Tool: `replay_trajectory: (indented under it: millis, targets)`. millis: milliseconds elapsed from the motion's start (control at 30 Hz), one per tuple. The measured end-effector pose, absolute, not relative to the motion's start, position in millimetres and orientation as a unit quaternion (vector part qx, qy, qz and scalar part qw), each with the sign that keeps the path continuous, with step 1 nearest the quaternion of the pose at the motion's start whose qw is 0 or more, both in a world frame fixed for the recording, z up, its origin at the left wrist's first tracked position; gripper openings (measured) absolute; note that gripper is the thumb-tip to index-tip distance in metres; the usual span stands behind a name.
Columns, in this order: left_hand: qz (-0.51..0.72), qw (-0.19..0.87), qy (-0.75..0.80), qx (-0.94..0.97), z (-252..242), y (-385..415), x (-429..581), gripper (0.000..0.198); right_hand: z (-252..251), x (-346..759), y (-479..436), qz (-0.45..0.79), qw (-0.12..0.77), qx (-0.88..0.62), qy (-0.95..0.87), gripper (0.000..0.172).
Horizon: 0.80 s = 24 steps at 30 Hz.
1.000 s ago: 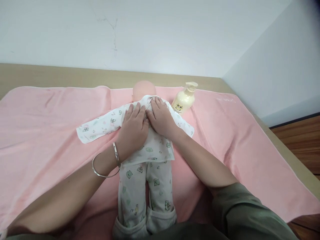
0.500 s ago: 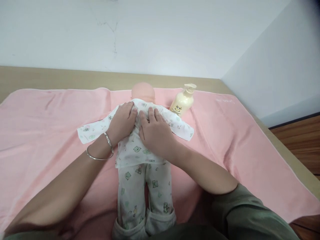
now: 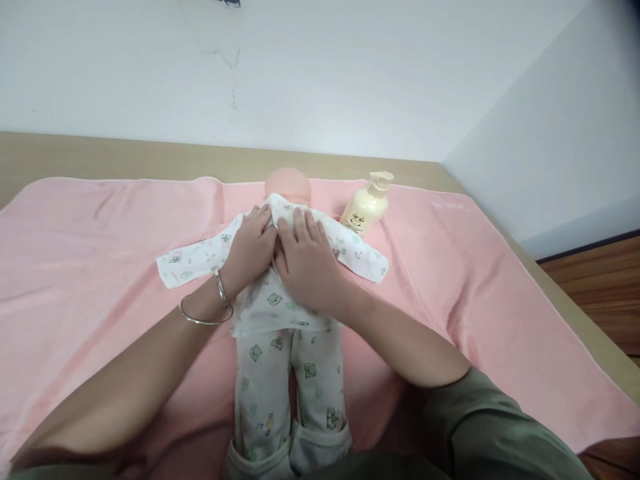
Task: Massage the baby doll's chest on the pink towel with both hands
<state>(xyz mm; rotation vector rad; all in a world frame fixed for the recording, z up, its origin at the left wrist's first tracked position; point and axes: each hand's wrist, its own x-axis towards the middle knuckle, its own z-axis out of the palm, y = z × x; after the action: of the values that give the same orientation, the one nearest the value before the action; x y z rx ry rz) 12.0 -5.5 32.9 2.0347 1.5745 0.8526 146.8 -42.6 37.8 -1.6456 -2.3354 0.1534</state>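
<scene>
A baby doll (image 3: 289,185) lies on a pink blanket, its bald head pointing away from me. It wears a white printed top (image 3: 273,300) with both sleeves spread sideways, and matching trousers (image 3: 263,387) with turned-up cuffs. Flat on the upper left of the top rests my left hand (image 3: 251,245), a silver bangle at its wrist. My right hand (image 3: 309,263) lies on the top's right side, fingers stretched toward the doll's head. The two hands are side by side, nearly touching at the thumbs. Beneath my palms the cloth is hidden.
A cream pump bottle (image 3: 367,207) leans beyond the doll's right sleeve. The pink blanket (image 3: 100,267) covers most of a wooden table (image 3: 150,152), which meets a white wall (image 3: 325,80) at the back. Brown wood-grain furniture (image 3: 600,280) stands at the far right.
Both hands have slid slightly on the top, the left a little to the right and the right a little up and left. The view has tilted slightly upward.
</scene>
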Motion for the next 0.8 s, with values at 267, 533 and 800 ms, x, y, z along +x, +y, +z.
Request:
replay_trajectory:
  millis: [267,533,800]
  targets:
    - [0.345,0.224,0.593,0.692,16,-4,13,0.058,49,163,-26,0.125,0.224,-0.577,-0.776,0.058]
    - [0.377,0.209,0.588,0.684,9,-7,13,0.051,48,159,-34,0.094,0.205,-0.559,-0.798,0.058]
    - [0.411,0.223,0.572,0.674,5,-6,14,0.047,33,162,-30,0.057,0.351,-0.507,-0.785,0.058]
